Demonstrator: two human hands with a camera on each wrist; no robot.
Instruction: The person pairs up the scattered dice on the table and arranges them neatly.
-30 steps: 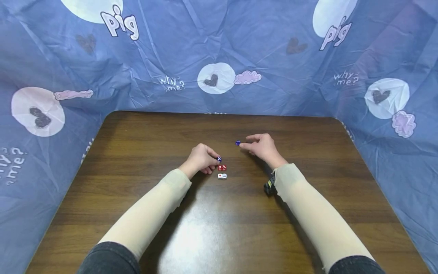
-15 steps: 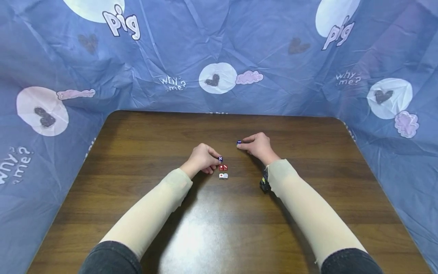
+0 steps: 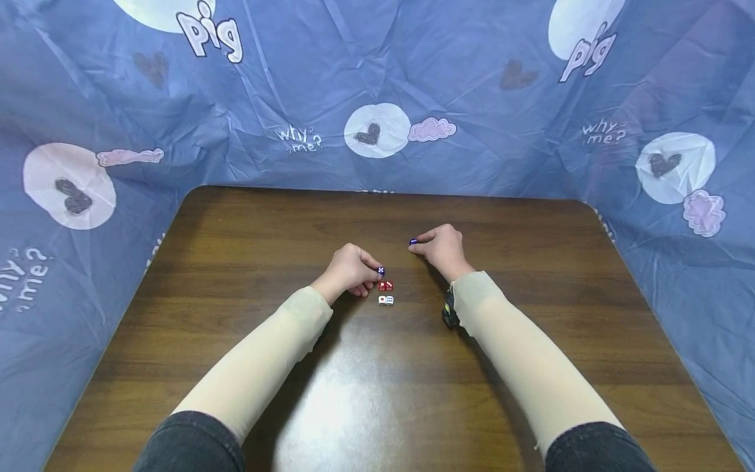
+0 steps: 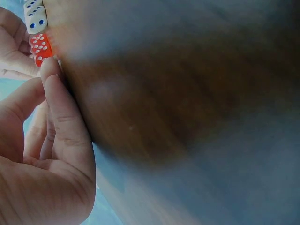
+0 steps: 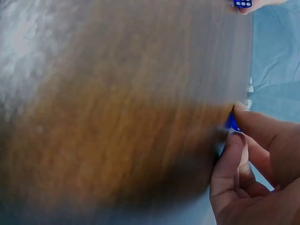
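My left hand (image 3: 349, 269) pinches a blue die (image 3: 381, 271) between thumb and forefinger, just behind two red dice (image 3: 386, 286) that sit side by side. In front of the red pair lie two white dice (image 3: 386, 300), also touching. Farther back and to the right, my right hand (image 3: 442, 251) pinches a second blue die (image 3: 413, 242); in the right wrist view the fingertips mostly cover this blue die (image 5: 235, 123). The left wrist view has the red dice (image 4: 41, 48) and white dice (image 4: 35, 17) beyond the left fingertips, which hide the blue die there.
All the dice are over a brown wooden table (image 3: 507, 367). A blue printed cloth (image 3: 472, 65) hangs behind and at both sides of the table. A black device (image 3: 450, 310) is strapped at the right wrist.
The right hand has closed its thumb and forefinger on the farther blue die, the forearm shifting slightly left. My left hand keeps its pinch on the other blue die, without clear movement.
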